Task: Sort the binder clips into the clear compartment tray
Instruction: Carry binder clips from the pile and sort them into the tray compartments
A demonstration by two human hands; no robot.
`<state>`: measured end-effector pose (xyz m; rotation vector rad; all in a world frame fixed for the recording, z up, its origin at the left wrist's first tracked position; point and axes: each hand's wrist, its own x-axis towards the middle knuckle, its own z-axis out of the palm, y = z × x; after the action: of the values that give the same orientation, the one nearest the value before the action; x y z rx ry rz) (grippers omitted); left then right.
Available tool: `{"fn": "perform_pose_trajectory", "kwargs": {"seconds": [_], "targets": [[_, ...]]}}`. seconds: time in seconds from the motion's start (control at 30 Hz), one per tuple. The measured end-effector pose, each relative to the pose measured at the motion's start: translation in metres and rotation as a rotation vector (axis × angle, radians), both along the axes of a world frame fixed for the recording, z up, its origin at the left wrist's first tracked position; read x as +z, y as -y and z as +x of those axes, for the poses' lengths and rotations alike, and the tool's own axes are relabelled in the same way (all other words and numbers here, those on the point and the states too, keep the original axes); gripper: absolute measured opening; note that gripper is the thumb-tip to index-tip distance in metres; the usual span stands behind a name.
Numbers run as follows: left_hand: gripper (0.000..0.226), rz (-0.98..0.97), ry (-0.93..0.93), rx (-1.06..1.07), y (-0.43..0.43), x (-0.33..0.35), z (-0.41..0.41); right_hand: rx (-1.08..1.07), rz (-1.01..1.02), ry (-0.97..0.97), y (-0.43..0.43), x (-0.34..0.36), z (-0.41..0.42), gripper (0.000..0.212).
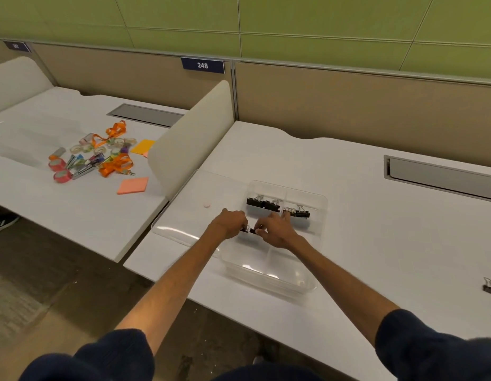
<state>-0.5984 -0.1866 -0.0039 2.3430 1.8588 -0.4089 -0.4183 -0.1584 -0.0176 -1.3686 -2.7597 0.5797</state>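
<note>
Over the tray's middle row: a black clip (250, 231) sits between both hands, low over a left-side compartment; I cannot tell whether it touches the tray floor.
Left hand (229, 224): fingers curled, pinching the clip's left end.
Right hand (274, 229): fingertips pinching the clip's right end; the hands nearly meet.
Tray (266, 279): clear plastic, walled into compartments, standing on the counter (348, 215).
Far-left clips (262, 203): black with wire handles, lying in the far-left compartment.
Far-right clips (298, 211): the same kind, lying in the far-right compartment, just beyond the right hand.
Loose clip (490, 287): on the counter well right of the tray, not yet sorted.
Handling: judged small, light and stiff, sprung steel, not fragile. The wire handles look free to swing, so they give a poor hold.
Where to hold: across the flat black sides of the body; squeezing the handles would only open the clip.
Risk: a sprung clip could nip a finger, and the tray looks light enough to slide if pushed.
Lid (184, 215): clear, flat, just left of the tray, probably its cover.
Lanyards (115, 160): orange, with tape rolls and sticky notes on the next counter, well apart.
</note>
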Motion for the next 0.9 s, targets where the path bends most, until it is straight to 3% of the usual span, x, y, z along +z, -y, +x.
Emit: {"fn": "perform_pose_trajectory", "kwargs": {"seconds": [0.1, 0.3, 0.47, 0.67, 0.9], "targets": [[0.038, -0.012, -0.004, -0.005, 0.0, 0.003, 0.003, 0.023, -0.059, 0.086, 0.0, 0.004, -0.001, 0.031], [0.033, -0.02, 0.097, 0.045, 0.004, 0.008, 0.004, 0.032, -0.097, 0.056, 0.003, 0.004, 0.0, 0.032], [0.034, 0.044, 0.193, 0.087, 0.004, 0.014, 0.006, -0.04, -0.006, -0.121, 0.0, 0.001, 0.007, 0.027], [0.036, 0.273, 0.28, 0.131, -0.005, 0.014, 0.021, -0.188, 0.092, -0.288, -0.007, 0.014, 0.031, 0.026], [0.027, 0.423, 0.416, 0.149, -0.018, 0.016, 0.074, -0.398, 0.166, -0.416, -0.008, 0.016, 0.086, 0.028]]}}
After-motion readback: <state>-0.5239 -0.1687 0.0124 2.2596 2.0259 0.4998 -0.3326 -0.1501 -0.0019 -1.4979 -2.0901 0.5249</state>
